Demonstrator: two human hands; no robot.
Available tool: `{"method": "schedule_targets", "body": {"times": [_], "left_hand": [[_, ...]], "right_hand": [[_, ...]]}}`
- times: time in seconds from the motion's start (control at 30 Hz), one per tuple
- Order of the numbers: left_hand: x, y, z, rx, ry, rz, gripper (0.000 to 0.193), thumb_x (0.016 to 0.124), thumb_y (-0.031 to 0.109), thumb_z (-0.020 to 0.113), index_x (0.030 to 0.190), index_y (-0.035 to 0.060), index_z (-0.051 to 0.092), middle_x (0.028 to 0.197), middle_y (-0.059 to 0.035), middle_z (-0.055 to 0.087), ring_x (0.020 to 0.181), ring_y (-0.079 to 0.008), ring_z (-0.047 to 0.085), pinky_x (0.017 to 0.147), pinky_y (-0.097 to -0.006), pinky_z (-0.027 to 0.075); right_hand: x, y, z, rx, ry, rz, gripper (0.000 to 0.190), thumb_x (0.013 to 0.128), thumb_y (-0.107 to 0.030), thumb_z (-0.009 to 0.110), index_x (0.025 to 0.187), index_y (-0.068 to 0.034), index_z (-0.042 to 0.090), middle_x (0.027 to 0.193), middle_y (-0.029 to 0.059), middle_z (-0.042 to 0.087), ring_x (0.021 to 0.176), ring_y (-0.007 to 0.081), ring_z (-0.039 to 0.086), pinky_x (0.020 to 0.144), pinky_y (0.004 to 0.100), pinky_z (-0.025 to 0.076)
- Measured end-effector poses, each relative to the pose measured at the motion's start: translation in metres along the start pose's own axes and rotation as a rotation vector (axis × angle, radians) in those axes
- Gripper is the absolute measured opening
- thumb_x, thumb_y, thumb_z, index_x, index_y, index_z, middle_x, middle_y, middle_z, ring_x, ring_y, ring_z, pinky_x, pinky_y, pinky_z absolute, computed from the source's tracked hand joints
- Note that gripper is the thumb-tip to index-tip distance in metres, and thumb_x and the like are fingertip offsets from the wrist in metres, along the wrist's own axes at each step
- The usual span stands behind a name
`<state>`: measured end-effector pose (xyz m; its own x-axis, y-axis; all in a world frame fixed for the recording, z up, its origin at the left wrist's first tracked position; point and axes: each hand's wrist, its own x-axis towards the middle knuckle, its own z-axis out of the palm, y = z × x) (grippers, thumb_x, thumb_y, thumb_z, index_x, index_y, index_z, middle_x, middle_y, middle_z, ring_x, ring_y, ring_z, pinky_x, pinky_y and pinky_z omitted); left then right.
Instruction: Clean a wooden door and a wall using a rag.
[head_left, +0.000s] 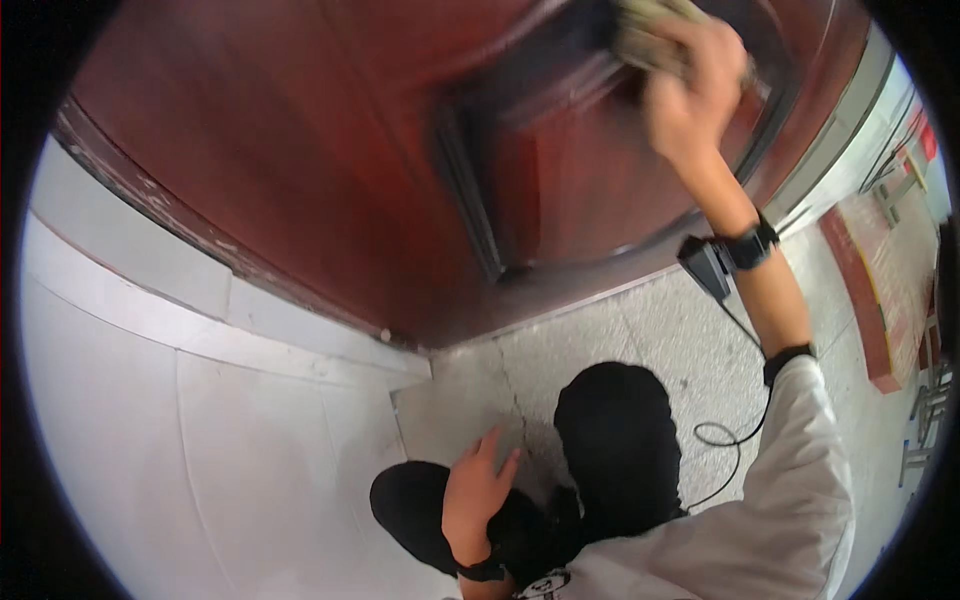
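My right hand (694, 82) grips a folded beige cloth (652, 34), blurred, against the upper part of a red-brown door (285, 142). Just beneath that hand lies a door panel (577, 195) bordered by dark moulding (469, 195). My left hand (480, 491) is low down, over or beside my left knee (409, 495) in black trousers. Its fingers are spread and hold nothing. A black strap with a small device (709, 266) is on my right wrist.
A white tiled wall (112, 360) meets the door frame at left. Speckled floor (457, 401) runs below the door. From the wrist device a thin black cable (735, 450) loops down. At right is a red-edged step (862, 300).
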<state>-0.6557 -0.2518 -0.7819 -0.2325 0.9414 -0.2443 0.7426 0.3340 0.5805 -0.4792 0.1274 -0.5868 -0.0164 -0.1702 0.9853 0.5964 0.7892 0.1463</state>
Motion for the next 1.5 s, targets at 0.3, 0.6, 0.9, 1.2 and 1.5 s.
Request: {"method": "schedule_targets", "body": {"times": [0.3, 0.6, 0.9, 1.2, 1.5], "left_hand": [[-0.023, 0.02, -0.017, -0.078, 0.036, -0.07, 0.044, 0.09, 0.023, 0.063, 0.128, 0.0015, 0.054, 0.113, -0.0265, 0.062, 0.103, -0.0438, 0.061, 0.086, -0.045, 0.05], [-0.054, 0.022, -0.025, -0.06, 0.03, -0.022, 0.049, 0.091, 0.028, 0.062, 0.132, 0.0022, 0.052, 0.103, -0.02, 0.063, 0.098, -0.0392, 0.06, 0.083, -0.0468, 0.048], [-0.021, 0.018, -0.017, -0.039, 0.013, -0.032, 0.049, 0.091, 0.029, 0.062, 0.131, 0.0034, 0.052, 0.109, -0.024, 0.063, 0.1, -0.0432, 0.061, 0.085, -0.0472, 0.049], [-0.022, 0.011, -0.005, -0.076, -0.301, -0.166, 0.047, 0.092, 0.029, 0.055, 0.132, 0.0036, 0.053, 0.129, -0.0259, 0.057, 0.119, -0.0419, 0.055, 0.099, -0.0451, 0.044], [0.005, -0.035, 0.024, -0.182, -0.208, -0.067, 0.052, 0.093, 0.027, 0.054, 0.138, 0.0037, 0.046, 0.134, -0.0245, 0.054, 0.124, -0.0409, 0.051, 0.104, -0.0455, 0.041]], "right_hand": [[-0.168, -0.069, 0.002, 0.179, -0.594, -0.527, 0.03, 0.068, -0.028, 0.067, 0.096, -0.034, 0.06, 0.112, -0.0051, 0.057, 0.102, 0.0226, 0.055, 0.063, 0.0337, 0.053], [-0.304, -0.053, -0.07, 0.292, -1.165, -0.625, 0.016, 0.081, -0.023, 0.056, 0.096, -0.025, 0.059, 0.117, 0.0004, 0.055, 0.112, 0.0215, 0.053, 0.07, 0.032, 0.056], [-0.08, 0.017, -0.017, 0.22, -0.541, -0.368, 0.029, 0.07, -0.009, 0.063, 0.1, -0.012, 0.065, 0.103, 0.0119, 0.059, 0.101, 0.0294, 0.054, 0.084, 0.0395, 0.043], [-0.117, -0.026, -0.036, -0.08, -0.051, 0.145, 0.046, 0.075, -0.005, 0.058, 0.119, -0.009, 0.049, 0.124, 0.0235, 0.045, 0.12, 0.0417, 0.042, 0.105, 0.0588, 0.027], [-0.094, 0.024, -0.056, -0.025, 0.297, 0.668, 0.039, 0.078, 0.01, 0.048, 0.117, 0.008, 0.054, 0.121, 0.022, 0.054, 0.117, 0.0352, 0.052, 0.104, 0.0432, 0.039]]}}
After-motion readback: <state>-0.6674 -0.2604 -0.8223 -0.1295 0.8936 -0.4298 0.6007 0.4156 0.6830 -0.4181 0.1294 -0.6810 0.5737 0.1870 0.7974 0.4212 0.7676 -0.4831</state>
